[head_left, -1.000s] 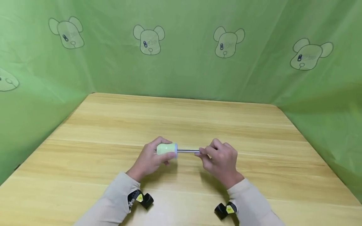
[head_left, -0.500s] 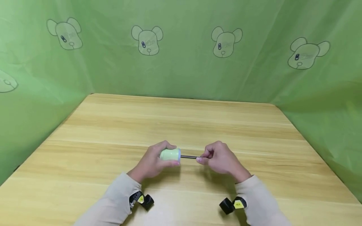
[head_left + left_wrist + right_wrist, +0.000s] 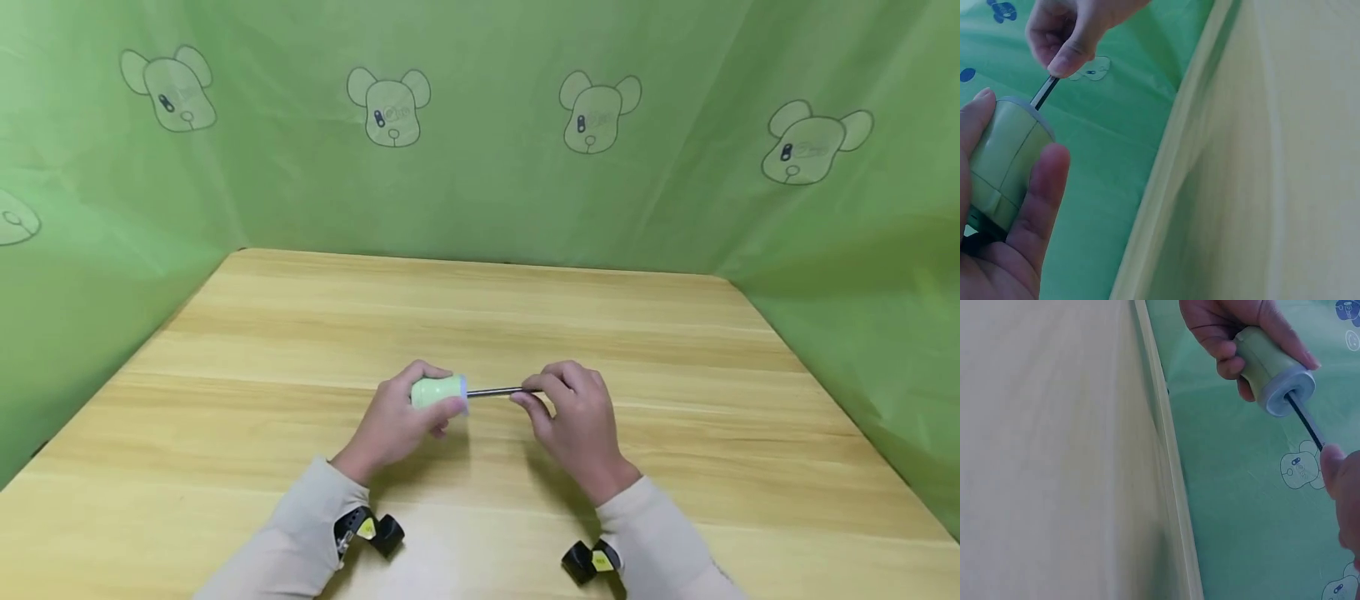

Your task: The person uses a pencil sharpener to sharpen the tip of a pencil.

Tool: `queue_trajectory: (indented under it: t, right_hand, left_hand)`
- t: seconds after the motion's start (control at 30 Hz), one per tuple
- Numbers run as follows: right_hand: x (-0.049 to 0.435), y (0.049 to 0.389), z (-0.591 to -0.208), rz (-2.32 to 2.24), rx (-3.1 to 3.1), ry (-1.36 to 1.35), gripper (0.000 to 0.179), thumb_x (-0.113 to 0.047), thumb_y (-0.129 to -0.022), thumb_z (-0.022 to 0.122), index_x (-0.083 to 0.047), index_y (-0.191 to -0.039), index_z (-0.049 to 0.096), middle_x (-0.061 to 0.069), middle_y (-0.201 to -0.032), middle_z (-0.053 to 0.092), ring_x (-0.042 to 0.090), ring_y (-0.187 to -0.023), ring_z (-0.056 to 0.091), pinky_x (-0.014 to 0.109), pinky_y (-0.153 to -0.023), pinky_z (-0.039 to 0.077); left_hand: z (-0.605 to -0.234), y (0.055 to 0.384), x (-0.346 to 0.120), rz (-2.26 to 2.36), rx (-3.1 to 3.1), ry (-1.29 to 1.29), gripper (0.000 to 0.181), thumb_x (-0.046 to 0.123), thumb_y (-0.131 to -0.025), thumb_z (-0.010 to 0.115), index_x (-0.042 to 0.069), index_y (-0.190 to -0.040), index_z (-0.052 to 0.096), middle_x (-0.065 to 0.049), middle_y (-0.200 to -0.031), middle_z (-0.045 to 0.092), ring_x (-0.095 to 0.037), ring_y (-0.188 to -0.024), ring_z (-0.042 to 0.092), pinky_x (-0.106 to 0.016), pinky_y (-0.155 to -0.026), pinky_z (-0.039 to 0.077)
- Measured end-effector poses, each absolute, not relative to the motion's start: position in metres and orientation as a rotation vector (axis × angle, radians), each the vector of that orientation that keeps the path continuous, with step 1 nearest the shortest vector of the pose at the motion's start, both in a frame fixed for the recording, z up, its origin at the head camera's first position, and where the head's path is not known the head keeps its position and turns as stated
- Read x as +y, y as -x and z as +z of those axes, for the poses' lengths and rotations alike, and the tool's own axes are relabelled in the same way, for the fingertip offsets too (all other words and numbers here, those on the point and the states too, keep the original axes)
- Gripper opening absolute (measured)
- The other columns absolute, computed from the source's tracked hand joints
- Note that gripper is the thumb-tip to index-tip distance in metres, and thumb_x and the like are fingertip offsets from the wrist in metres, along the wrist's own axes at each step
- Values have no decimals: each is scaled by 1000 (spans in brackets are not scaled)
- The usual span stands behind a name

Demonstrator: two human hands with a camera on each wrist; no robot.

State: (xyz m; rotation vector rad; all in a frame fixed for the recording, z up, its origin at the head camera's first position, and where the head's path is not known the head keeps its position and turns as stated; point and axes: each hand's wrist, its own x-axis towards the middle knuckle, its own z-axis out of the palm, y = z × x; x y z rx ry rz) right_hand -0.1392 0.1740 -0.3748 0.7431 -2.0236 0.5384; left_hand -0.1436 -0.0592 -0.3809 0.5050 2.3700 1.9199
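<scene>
In the head view my left hand (image 3: 392,423) grips a light green, barrel-shaped pencil sharpener (image 3: 437,392), held sideways above the table. A thin dark pencil (image 3: 492,392) with shiny facets sticks out of its pale blue end. My right hand (image 3: 583,421) pinches the pencil's outer part between thumb and fingers. The right wrist view shows the pencil (image 3: 1305,420) entering a round hole in the end of the sharpener (image 3: 1263,359). Its tip is hidden inside. Across the left wrist view, the sharpener (image 3: 1007,150) lies between my left thumb and fingers.
A wood-grain table (image 3: 480,325) spreads beneath both hands. Green cloth (image 3: 495,200) printed with bear heads hangs behind it and along both sides. Each sleeved wrist carries a black camera, such as the left one (image 3: 388,536).
My right hand has rolled its grip on the pencil, thumb side over and back. Both hands dipped slightly toward me and right, then rose back left. The pencil stays in the sharpener.
</scene>
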Motion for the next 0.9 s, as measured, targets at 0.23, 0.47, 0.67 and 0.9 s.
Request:
queue_trajectory:
  t: [0.23,0.47,0.67,0.9]
  right_hand:
    - [174,140,-382,511,-1885,-771,45,-42,-91,64,-4,-66,70,3,-67,51,18,-55,49,33,-50,39]
    - [173,147,-386,456,-1744,-755,52,-40,-95,61,-11,-52,57,-2,-57,42,12,-43,34,24,-39,26]
    - [172,147,-387,415,-1797,-731,53,-48,-96,56,-14,-54,57,-5,-57,39,5,-41,24,18,-34,19]
    - [176,137,-379,513,-2141,-722,31,-33,-79,78,-14,-61,61,-6,-59,44,3,-43,32,17,-35,22]
  left_hand:
    - [-381,141,-60,1941,2282,-485,38,18,-85,75,0,-115,58,-15,-84,63,-30,-66,64,-42,-57,59]
    - [-383,141,-60,1921,2301,-539,40,18,-85,76,-1,-115,57,-16,-87,61,-23,-61,62,-44,-56,58]
    - [-384,143,-61,1885,2334,-588,39,16,-85,75,-1,-115,56,-17,-89,60,-22,-59,62,-42,-54,58]
    - [-386,143,-58,1832,2429,-674,39,14,-84,77,0,-115,57,-13,-86,61,-20,-61,61,-36,-51,56]
